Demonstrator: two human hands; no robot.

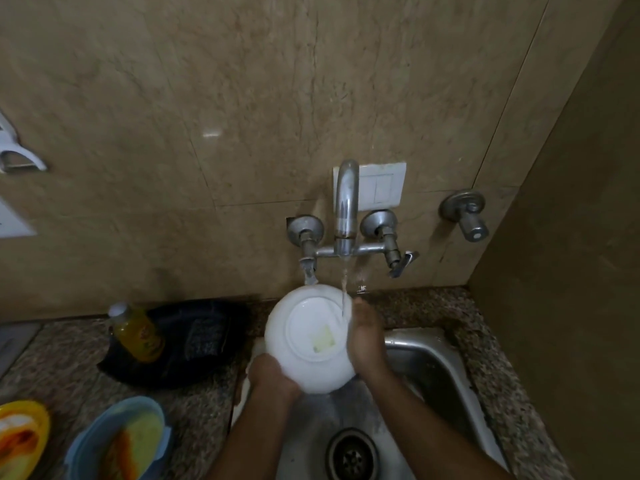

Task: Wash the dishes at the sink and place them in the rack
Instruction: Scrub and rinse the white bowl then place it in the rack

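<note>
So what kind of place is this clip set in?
Most likely a home kitchen: a steel sink in a granite counter, a wall tap running, and dirty plastic bowls waiting alongside.

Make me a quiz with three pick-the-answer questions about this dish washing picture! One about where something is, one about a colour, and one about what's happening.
1. Where is the yellow bottle?
A. On the counter left of the sink
B. Inside the sink
C. On the wall

2. What colour is the bowl being held?
A. Blue
B. White
C. Black

3. What is the tap doing?
A. It is off
B. It is missing
C. Water is running

Answers:
1. A, it stands on the speckled counter beside a black bag.
2. B, the bowl between the left hand and right hand is white.
3. C, a thin stream falls from the spout onto the bowl's rim.
</note>
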